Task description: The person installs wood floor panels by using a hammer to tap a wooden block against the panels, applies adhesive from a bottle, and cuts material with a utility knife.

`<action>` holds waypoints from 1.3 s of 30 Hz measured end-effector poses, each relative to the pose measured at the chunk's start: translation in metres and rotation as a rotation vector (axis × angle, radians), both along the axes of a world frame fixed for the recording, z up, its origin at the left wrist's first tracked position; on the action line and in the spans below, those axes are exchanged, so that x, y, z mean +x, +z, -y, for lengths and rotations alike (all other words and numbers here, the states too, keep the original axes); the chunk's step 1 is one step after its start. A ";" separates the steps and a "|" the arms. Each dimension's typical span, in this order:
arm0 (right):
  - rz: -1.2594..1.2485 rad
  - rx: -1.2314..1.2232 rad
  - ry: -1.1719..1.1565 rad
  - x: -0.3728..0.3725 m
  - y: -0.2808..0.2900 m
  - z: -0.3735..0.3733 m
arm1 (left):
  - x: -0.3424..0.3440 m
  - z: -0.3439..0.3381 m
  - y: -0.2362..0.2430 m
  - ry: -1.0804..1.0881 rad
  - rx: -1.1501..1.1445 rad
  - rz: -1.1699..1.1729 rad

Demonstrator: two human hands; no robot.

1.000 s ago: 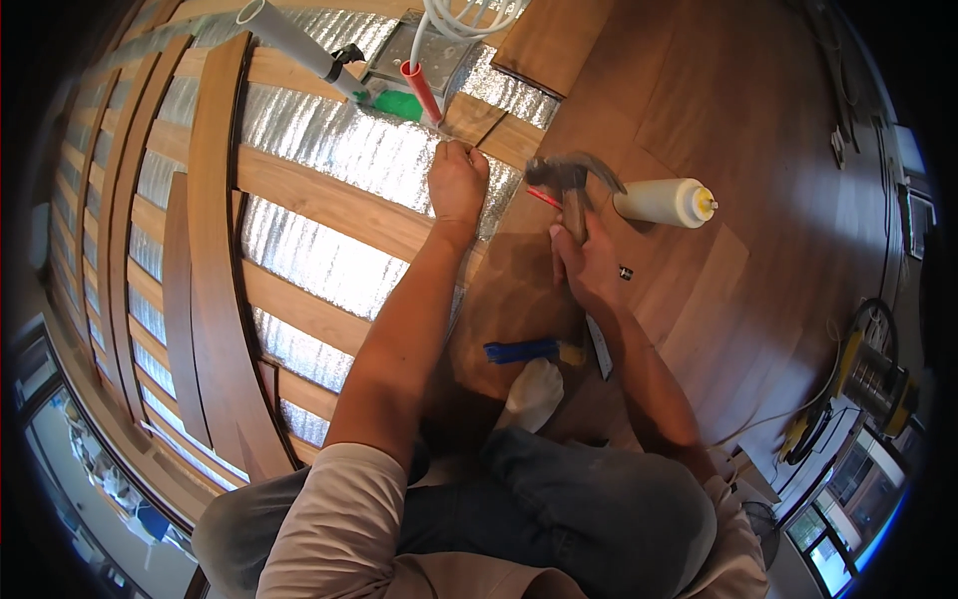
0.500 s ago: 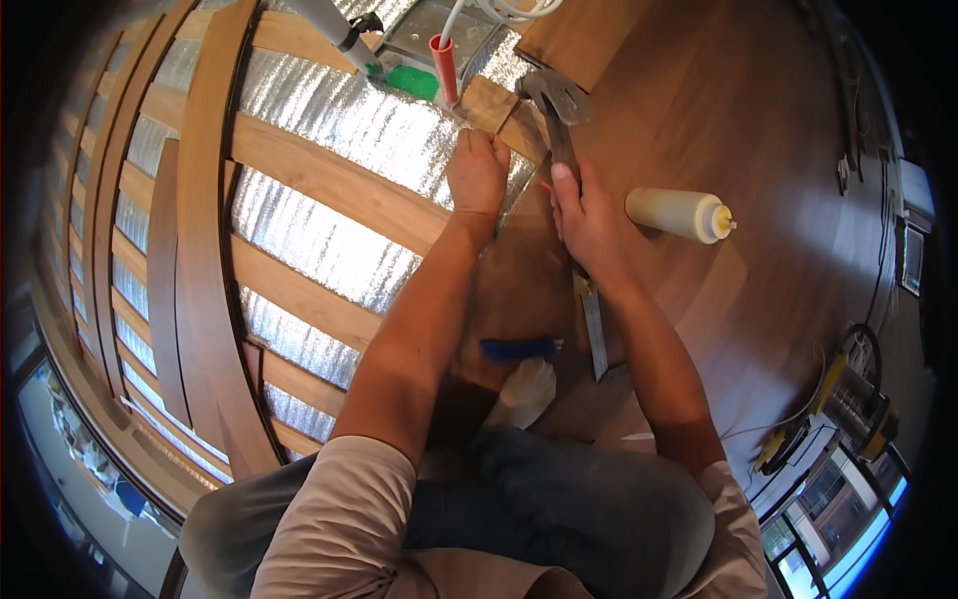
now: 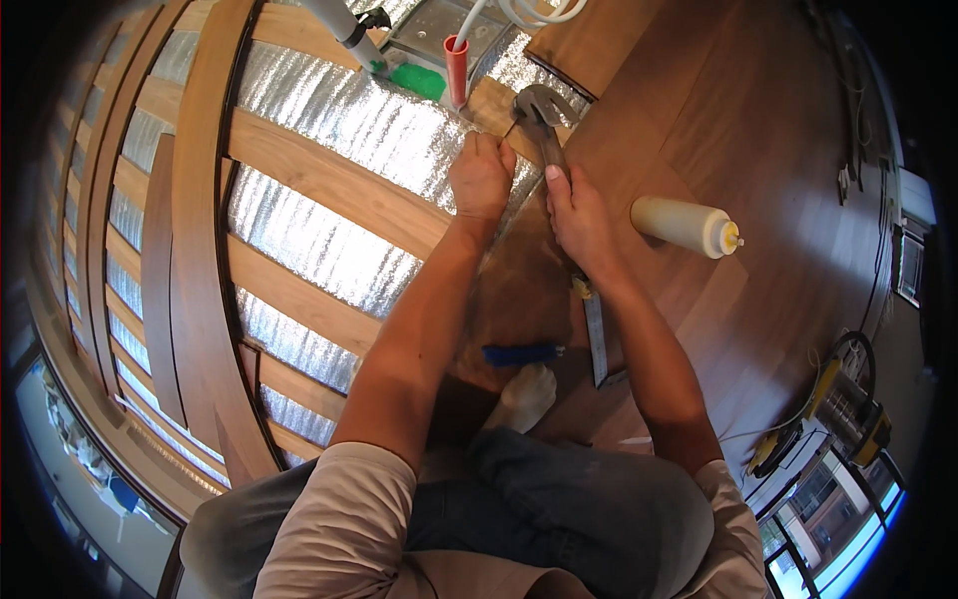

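My right hand (image 3: pixel 581 215) is wrapped round the handle of a claw hammer (image 3: pixel 542 110), its thumb lying along the shaft. The hammer's head is up beside my left hand (image 3: pixel 481 178), over the edge of the laid floorboards. My left hand is closed in a pinch, and a thin nail (image 3: pixel 511 130) seems to stick out from its fingertips. Under it lies a short wooden batten (image 3: pixel 491 103), next to silver foil underlay (image 3: pixel 329 100). Most of the nail is hidden by the fingers.
A squeeze bottle (image 3: pixel 684 226) lies on the brown floorboards to the right. Close to my foot are a blue-handled tool (image 3: pixel 521 353) and a metal square (image 3: pixel 596 339). A red tube (image 3: pixel 456 72) with white cable stands ahead. Loose planks (image 3: pixel 205 240) lie across battens at left.
The hammer head has come down slightly and nearer my left hand, its blur gone. My left hand keeps its pinch; the whole view has shifted a little.
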State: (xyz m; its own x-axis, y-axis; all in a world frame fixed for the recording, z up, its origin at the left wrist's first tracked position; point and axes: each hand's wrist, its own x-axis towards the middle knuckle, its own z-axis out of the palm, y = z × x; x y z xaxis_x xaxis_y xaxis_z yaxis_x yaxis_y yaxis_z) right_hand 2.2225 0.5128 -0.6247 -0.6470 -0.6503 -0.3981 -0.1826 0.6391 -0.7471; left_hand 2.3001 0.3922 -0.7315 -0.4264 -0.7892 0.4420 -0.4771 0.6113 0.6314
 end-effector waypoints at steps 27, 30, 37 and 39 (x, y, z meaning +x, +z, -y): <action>-0.103 -0.196 -0.026 0.000 0.028 -0.010 | 0.002 -0.001 0.002 -0.004 -0.015 0.019; -0.079 0.072 0.112 -0.007 0.016 -0.013 | -0.003 -0.002 0.004 -0.021 -0.011 -0.011; -0.082 -0.033 0.051 -0.004 0.013 -0.016 | 0.002 -0.003 0.005 -0.021 0.010 0.016; -0.082 0.016 0.079 -0.009 0.012 -0.014 | -0.001 -0.003 0.004 -0.017 0.008 0.013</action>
State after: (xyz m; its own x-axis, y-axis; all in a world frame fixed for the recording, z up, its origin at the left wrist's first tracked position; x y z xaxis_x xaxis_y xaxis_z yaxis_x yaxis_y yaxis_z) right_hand 2.2137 0.5271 -0.6122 -0.6252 -0.6943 -0.3566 -0.2929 0.6322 -0.7174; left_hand 2.2986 0.3956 -0.7272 -0.4456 -0.7854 0.4296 -0.4747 0.6142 0.6304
